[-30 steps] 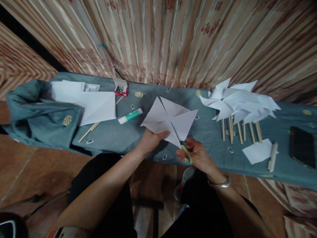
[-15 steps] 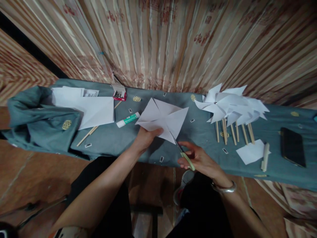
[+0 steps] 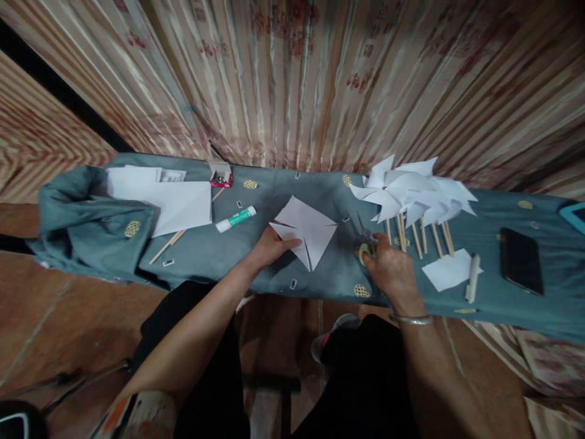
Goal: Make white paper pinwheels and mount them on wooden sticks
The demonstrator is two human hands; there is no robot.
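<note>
Scissors (image 3: 364,251): out of the cut sheet (image 3: 317,227) since half a second ago, now apart at three-to-four o'clock, blades aimed between eleven and twelve.
Glue stick (image 3: 236,219): nine o'clock of the sheet, long axis eight to two.
Left hand (image 3: 272,245): thumb pinched over the sheet's eight-o'clock edge; fingers beneath hidden.
Sheet lie: mid-table, corners near twelve, three, six, nine; roughly square, neither axis clearly longer.
Room: bare cloth (image 3: 260,280) from six-o'clock corner to near edge.
Right hand (image 3: 390,265): fingers curled round scissor handles.
Pinwheels (image 3: 415,186): two-to-three o'clock.
</note>
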